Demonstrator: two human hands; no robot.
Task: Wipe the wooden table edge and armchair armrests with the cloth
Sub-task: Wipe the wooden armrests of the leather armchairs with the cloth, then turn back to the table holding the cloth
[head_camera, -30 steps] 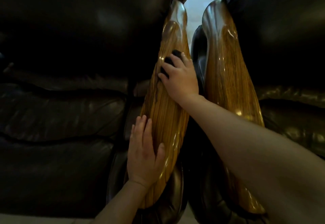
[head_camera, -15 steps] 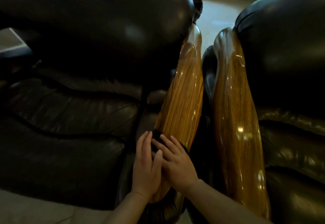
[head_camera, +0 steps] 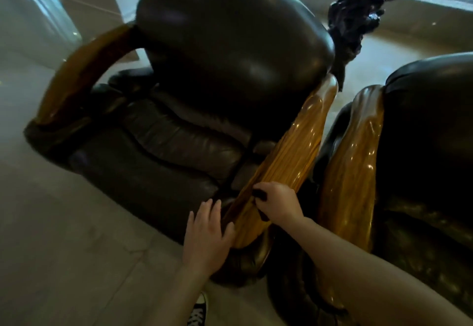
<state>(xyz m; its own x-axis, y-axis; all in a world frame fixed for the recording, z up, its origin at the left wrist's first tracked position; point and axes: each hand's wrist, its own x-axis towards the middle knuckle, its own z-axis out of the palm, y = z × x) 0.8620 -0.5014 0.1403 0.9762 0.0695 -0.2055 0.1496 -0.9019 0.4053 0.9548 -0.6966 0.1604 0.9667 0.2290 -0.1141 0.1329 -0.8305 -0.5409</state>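
A glossy wooden armrest [head_camera: 294, 151] runs down the right side of a dark leather armchair [head_camera: 225, 51]. My right hand [head_camera: 277, 204] presses a dark cloth [head_camera: 259, 194] onto the lower part of that armrest; only a small piece of cloth shows between the fingers. My left hand [head_camera: 207, 233] lies flat with fingers spread against the armrest's lower left side and front end. A second wooden armrest [head_camera: 353, 161] of the neighbouring armchair [head_camera: 430, 131] stands just to the right. The first chair's far armrest [head_camera: 84, 69] curves at the left.
Pale tiled floor [head_camera: 64, 236] spreads in front and to the left of the chair. A dark gnarled sculpture [head_camera: 358, 13] rises behind the two chairs. The toe of a shoe [head_camera: 198, 310] shows at the bottom. A narrow gap separates the two chairs.
My right hand with the cloth slid down the armrest from its middle to its lower end. My head pulled back and turned left, so the whole armchair shows.
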